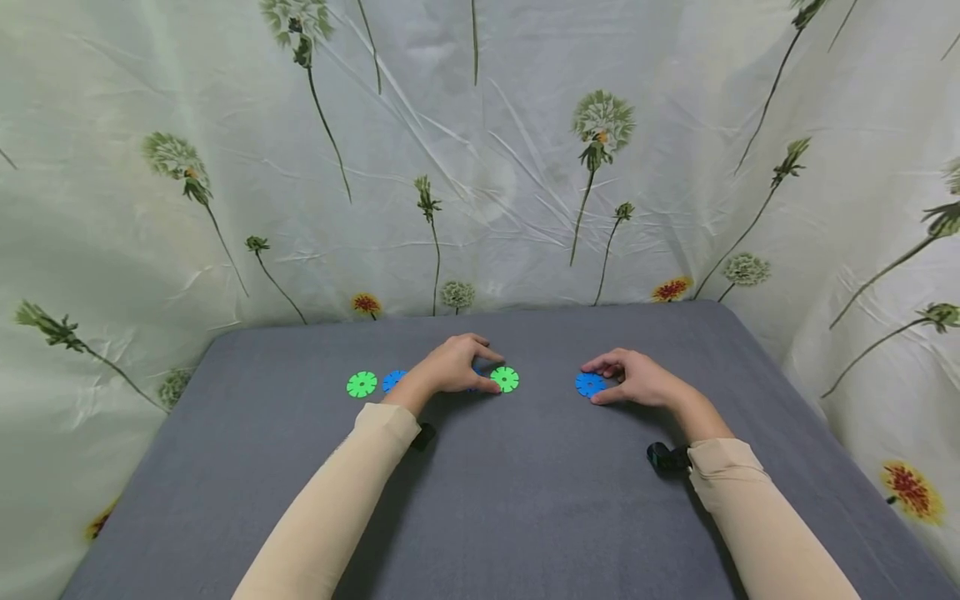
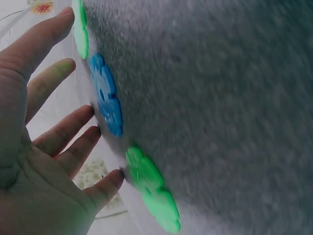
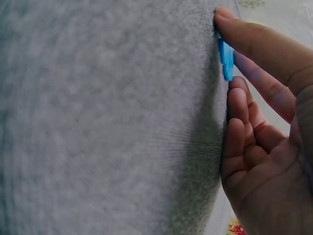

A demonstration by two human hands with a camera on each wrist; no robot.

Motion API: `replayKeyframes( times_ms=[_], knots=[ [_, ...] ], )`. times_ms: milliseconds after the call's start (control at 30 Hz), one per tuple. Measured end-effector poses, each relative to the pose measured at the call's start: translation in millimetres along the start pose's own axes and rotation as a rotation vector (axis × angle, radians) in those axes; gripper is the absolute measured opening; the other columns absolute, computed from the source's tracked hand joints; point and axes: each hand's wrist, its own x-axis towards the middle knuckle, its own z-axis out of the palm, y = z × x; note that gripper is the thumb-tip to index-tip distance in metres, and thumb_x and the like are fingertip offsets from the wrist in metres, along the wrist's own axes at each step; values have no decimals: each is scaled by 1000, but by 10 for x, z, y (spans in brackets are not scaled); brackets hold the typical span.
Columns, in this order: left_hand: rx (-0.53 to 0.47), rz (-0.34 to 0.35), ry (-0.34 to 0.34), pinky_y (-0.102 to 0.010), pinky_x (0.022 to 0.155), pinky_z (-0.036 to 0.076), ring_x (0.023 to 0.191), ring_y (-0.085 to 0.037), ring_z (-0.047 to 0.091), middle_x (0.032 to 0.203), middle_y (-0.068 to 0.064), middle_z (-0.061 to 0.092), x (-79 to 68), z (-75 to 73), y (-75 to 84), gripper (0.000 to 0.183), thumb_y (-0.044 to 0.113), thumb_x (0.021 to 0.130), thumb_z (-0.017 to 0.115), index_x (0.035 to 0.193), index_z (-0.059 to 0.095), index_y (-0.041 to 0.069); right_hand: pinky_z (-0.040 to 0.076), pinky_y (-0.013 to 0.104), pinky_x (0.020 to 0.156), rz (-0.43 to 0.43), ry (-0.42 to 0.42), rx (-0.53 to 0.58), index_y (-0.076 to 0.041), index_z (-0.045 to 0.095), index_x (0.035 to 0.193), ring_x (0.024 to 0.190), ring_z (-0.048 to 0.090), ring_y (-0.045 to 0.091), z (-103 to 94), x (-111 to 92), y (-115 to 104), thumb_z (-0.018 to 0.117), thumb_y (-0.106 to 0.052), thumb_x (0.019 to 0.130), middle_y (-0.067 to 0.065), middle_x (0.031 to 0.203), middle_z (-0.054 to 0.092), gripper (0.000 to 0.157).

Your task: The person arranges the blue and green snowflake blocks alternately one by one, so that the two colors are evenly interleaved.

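Note:
Flat notched plastic discs lie in a row on the grey cloth. My left hand [image 1: 450, 365] hovers over the row, its thumb and index finger spread beside a green disc [image 1: 505, 380]. In the left wrist view its fingers reach out loosely past a blue disc [image 2: 105, 95] and a nearer green disc [image 2: 152, 190]. Farther right, my right hand [image 1: 636, 379] holds a blue disc [image 1: 590, 384] by its edges between thumb and index finger, low at the cloth. The right wrist view shows this disc edge-on, with the other fingers curled below.
At the row's left end are another green disc [image 1: 362, 384] and a blue disc [image 1: 394, 381], partly covered by the left wrist. A grey cloth [image 1: 525, 517] covers the table. Behind it hangs a curtain [image 1: 495, 233] printed with dandelions.

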Motion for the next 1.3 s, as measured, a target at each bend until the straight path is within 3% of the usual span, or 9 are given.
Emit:
replayKeyframes(
  times_ms=[467,700,1000,1300],
  knots=[
    [53,-47,6,-59,122,44,157,-35,43,169,-8,46,30,86,64,51,41,91,88,140,75,30,47,38,95,-9,-12,31,-3,74,127,107,58,23,3,48,-31,91,-19,88,12,115,65,46],
    [55,-54,16,-60,122,43,157,-34,43,169,-7,46,15,108,55,51,41,91,88,139,75,30,46,31,85,-47,-13,94,-4,68,123,98,56,22,28,52,-34,91,-13,86,11,109,64,44],
    [54,-58,16,-57,122,44,157,-34,43,170,-7,45,3,117,83,51,41,92,87,140,74,31,46,25,81,-63,-21,120,-1,69,128,94,54,20,13,22,-24,91,-12,86,12,107,63,48],
    [54,-59,10,-57,122,44,157,-34,43,171,-7,44,7,98,89,51,41,92,87,141,73,31,48,23,83,-78,-50,76,-2,71,137,98,57,19,-27,5,-6,92,-15,86,12,112,69,56]
  ],
)
